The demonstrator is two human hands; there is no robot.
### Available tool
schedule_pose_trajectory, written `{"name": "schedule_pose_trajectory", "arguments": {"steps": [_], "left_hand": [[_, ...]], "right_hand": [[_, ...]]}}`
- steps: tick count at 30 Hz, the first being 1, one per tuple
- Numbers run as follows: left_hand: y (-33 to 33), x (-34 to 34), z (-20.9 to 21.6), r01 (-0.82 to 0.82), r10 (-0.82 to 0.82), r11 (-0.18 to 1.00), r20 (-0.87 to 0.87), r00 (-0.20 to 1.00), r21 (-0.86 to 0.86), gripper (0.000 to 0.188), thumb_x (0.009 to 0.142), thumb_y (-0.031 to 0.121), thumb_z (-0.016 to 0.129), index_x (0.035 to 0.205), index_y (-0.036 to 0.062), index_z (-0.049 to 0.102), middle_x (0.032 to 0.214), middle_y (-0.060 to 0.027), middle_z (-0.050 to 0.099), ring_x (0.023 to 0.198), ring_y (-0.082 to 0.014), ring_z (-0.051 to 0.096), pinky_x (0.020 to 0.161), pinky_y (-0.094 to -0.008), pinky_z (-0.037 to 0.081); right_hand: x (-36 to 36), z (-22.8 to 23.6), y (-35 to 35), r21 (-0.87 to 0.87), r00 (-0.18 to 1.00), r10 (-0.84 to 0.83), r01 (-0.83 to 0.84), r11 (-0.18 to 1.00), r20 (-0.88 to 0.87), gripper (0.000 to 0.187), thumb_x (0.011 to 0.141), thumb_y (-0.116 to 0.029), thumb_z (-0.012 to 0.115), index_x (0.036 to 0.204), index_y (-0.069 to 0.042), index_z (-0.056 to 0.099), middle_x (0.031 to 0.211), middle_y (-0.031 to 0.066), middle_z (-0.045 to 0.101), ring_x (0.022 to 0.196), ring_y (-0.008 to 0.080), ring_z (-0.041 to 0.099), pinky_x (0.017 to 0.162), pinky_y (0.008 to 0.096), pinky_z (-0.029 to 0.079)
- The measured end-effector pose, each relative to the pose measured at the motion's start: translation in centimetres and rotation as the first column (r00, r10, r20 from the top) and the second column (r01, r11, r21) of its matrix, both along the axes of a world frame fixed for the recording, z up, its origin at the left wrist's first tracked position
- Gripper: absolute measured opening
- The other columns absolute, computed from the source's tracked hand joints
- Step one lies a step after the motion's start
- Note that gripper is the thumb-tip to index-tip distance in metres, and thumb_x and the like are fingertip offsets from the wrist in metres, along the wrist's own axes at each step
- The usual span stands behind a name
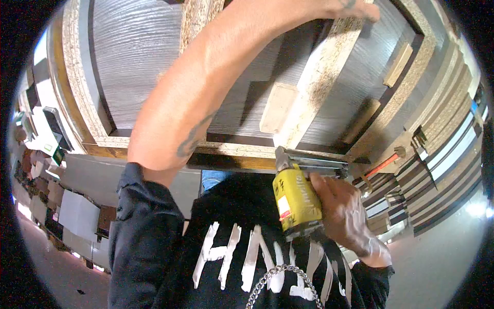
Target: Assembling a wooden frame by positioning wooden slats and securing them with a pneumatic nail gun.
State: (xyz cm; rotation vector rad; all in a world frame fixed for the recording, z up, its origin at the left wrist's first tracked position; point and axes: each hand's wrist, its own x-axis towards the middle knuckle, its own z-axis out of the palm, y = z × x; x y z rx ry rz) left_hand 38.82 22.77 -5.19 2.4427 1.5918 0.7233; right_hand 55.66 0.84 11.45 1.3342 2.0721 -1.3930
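My right hand (342,206) is closed around a yellow and black nail gun (297,201). The gun's metal nose (281,157) meets the near rail of a frame (231,149), where a chipboard strip (325,72) joins it. Across the frame stretches my left arm; at the top edge my left hand (355,9) closes over the strip's far part, its fingers partly cut off by the picture's edge. A small wooden block (279,108) sits against the strip's left side. Dark wood-grain panel (139,56) fills the frame's bays.
On the right, a hammer with an orange-red handle (383,164) lies by stacked chipboard strips (447,123). Further small blocks (398,65) line the frame's right side. A dark flat device (57,127) and pale papers are on the left, above scattered offcuts (46,190).
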Motion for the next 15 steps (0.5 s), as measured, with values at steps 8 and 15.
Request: {"name": "schedule_pose_trajectory", "arguments": {"steps": [8,15], "left_hand": [[0.5,-0.9,2.8,-0.007,0.014,0.990,0.051,0.999,-0.144,0.092,0.091,0.071,0.041,0.145,-0.0030,0.037,0.145,-0.0272,0.040,0.139,-0.0409,0.034,0.117,-0.0588,0.019],[0.0,-0.4,2.4,-0.010,0.038,0.968,0.108,0.993,-0.251,0.098,0.071,0.070,0.066,0.142,0.0072,0.039,0.139,-0.0126,0.043,0.139,-0.0316,0.033,0.118,-0.0552,0.009]], "right_hand": [[5.8,4.4,9.6,-0.134,0.689,-0.655,0.650,0.748,-0.311,0.040,0.086,-0.019,0.066,0.117,0.006,0.062,0.090,0.0148,0.071,0.075,0.0228,0.068,0.066,0.0345,0.054],[5.3,0.9,22.3,0.385,0.932,-0.362,0.330,0.862,0.012,0.050,0.080,-0.029,0.068,0.116,0.007,0.067,0.087,0.0187,0.072,0.072,0.0195,0.070,0.065,0.0284,0.057]]}}
